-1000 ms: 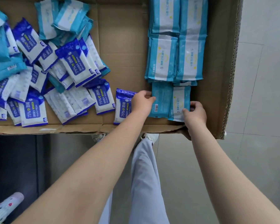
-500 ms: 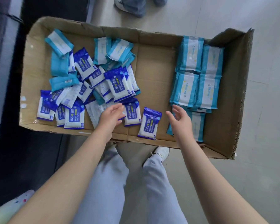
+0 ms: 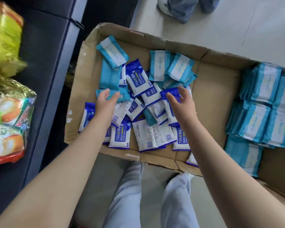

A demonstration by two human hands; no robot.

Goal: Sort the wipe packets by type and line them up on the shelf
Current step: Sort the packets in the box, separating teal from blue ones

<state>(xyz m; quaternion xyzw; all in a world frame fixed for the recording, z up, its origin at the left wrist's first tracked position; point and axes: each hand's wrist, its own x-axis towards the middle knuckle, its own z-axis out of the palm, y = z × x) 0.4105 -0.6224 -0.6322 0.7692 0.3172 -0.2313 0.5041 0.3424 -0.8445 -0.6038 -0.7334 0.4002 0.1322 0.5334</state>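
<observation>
A cardboard box [image 3: 214, 94] holds a loose heap of wipe packets on its left side. Dark blue and white 75% alcohol packets [image 3: 139, 78] lie mixed with teal and white packets [image 3: 113, 52]. On the box's right, teal packets [image 3: 260, 102] lie sorted in neat stacked rows. My left hand [image 3: 106, 101] hovers over the heap's left part with fingers spread and relaxed, holding nothing. My right hand [image 3: 182, 101] reaches over the heap's middle, fingers straight and apart, above a dark blue packet [image 3: 171, 94].
A dark shelf unit [image 3: 44, 66] stands to the left with colourful snack bags [image 3: 7, 125] on it. Another person's feet [image 3: 176, 7] stand on the pale floor beyond the box. My legs in light trousers [image 3: 127, 195] are below the box's near edge.
The view has swung left. Both hands left the sorted teal row at the right and moved over the mixed heap, now open above it.
</observation>
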